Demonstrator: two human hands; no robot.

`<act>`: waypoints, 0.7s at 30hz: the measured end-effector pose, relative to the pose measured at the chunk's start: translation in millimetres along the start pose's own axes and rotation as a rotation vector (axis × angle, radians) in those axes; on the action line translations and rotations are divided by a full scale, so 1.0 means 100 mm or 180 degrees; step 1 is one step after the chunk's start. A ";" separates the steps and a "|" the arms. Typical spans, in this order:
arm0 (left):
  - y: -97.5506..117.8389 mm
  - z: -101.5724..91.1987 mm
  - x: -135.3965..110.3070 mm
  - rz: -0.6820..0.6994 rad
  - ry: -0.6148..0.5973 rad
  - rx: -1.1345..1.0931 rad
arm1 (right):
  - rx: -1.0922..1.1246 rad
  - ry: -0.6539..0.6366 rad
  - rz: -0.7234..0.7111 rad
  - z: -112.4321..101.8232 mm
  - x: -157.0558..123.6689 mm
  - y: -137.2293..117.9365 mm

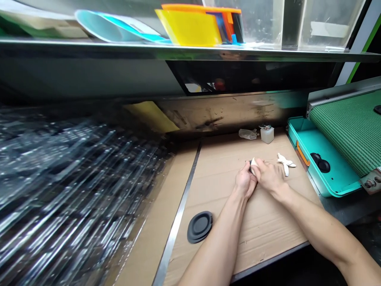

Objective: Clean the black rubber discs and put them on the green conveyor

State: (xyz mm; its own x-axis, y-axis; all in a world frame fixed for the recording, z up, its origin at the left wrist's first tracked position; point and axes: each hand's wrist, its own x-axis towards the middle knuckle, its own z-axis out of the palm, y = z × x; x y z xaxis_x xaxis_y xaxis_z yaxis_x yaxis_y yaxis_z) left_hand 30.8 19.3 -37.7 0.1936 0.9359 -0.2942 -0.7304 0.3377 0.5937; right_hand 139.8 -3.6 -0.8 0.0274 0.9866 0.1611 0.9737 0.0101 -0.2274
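My left hand (244, 182) and my right hand (268, 175) meet over the cardboard-covered bench (262, 226), fingers curled together. Between them they pinch a small white wad (253, 162) with a dark part half hidden behind it; I cannot make out what that dark part is. A black round rubber disc (200, 227) lies flat on the cardboard near my left forearm. A crumpled white scrap (285, 162) lies just right of my right hand.
A small white bottle (267, 134) and a clear plastic bag (247, 134) stand at the back. A teal tray (323, 169) holding black discs (320, 162) sits under a green conveyor belt (351, 129) on the right. Blurred stacks of clear plastic trays (71, 190) fill the left. Coloured plastic sheets (190, 26) rest on the shelf above.
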 end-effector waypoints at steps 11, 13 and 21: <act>0.08 0.01 -0.04 0.0026 0.0105 0.0029 | 0.0294 0.0127 0.0496 -0.02 0.05 0.16; 0.17 0.00 -0.06 0.0015 0.0135 -0.0089 | 0.0517 0.0262 0.0659 -0.04 0.09 0.27; 0.41 0.02 -0.19 -0.0342 -0.0401 -0.0796 | 0.0708 0.0007 0.0236 -0.02 0.02 0.28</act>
State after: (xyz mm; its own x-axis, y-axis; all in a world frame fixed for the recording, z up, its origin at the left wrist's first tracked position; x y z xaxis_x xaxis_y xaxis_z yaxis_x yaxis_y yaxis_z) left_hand -1.4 15.8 -6.8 0.3468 0.9065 -0.2408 -0.8370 0.4150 0.3567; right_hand 167.7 -1.6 -4.8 0.0979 0.9856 0.1381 0.8953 -0.0265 -0.4448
